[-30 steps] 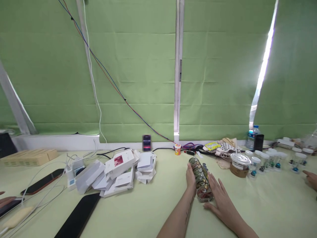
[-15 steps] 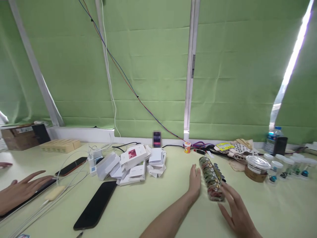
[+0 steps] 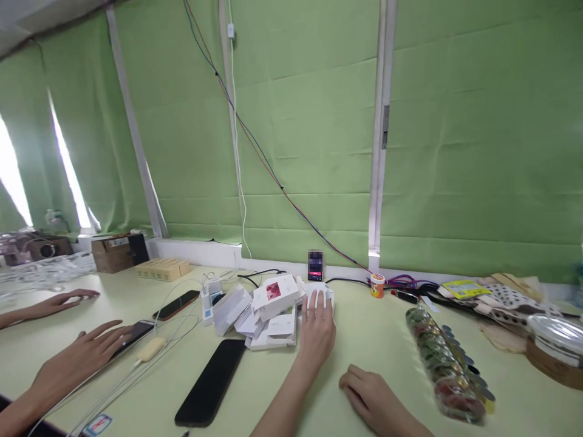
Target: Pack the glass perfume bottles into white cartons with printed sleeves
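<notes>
My left hand (image 3: 317, 328) reaches forward with its fingers stretched out, lying on the right part of a pile of small white cardboard boxes (image 3: 276, 297). Those fingers cover some of the boxes. Closer to me, my right hand (image 3: 371, 394) rests on the table with its fingers curled in and nothing visible in them. Right of it lies a long row of clear-wrapped packs (image 3: 441, 361) with green and red contents. Grey round discs (image 3: 473, 369) line the row's right side. Neither hand touches this row.
A black phone (image 3: 210, 382) lies left of my arms. Another person's hands (image 3: 86, 352) are at the left, one on a phone, near white cables and a power bank (image 3: 152, 350). Behind stand a propped phone (image 3: 315, 266) and an orange tub (image 3: 377, 285). A lidded bowl (image 3: 555, 349) is far right.
My left hand has moved left and forward from beside the wrapped row onto the white boxes. My right hand has left the row and curled its fingers. The view has turned left.
</notes>
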`<state>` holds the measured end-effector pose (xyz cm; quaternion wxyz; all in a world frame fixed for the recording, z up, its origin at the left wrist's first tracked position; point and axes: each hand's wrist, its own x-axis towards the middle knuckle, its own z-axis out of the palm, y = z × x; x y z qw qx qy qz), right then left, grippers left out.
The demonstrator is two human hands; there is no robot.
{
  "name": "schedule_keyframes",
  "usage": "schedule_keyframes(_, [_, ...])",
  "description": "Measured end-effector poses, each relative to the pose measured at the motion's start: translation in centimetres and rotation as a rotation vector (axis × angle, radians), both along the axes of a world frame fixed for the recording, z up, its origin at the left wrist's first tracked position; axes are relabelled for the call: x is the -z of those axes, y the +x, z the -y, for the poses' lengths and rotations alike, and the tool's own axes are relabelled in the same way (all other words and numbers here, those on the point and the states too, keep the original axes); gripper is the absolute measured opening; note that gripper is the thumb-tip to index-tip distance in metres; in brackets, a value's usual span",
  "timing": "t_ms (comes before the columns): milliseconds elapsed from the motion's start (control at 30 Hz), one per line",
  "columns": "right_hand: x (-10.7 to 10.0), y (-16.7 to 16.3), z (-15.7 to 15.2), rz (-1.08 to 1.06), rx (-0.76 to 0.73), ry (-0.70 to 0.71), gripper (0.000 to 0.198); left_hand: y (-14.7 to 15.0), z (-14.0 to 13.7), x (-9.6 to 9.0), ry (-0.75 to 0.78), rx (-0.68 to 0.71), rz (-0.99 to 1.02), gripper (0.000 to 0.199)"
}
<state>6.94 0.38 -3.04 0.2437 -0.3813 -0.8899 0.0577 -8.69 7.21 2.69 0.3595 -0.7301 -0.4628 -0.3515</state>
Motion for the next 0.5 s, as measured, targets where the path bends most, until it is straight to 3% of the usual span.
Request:
schedule_keyframes(133, [1.5,1.3,-0.8,0.012,-0.114,-0.023,0.026,-1.2,-1.6,1.3,-0.031,-0.088,-0.078,0.017])
schedule_keyframes(333, [1.3,2.3,0.0,0.031,-0.145,-0.034,0.027,-2.1,-2.2,1.8,-0.015,-0.100,-0.120,0.018])
schedule_keyframes(433, [0.8,2.1,0.3,-0.095,-0.137,-0.085,0.029,-2.4,-1.5,1.1,0.002,-0.055,-0.139,0.021])
schedule_keyframes(500, [0.7,1.9,0.1,-0.309,-0.074,-0.223,0.033,-2.2,-0.9,0.9,0.031,-0.004,-0.146,0.023])
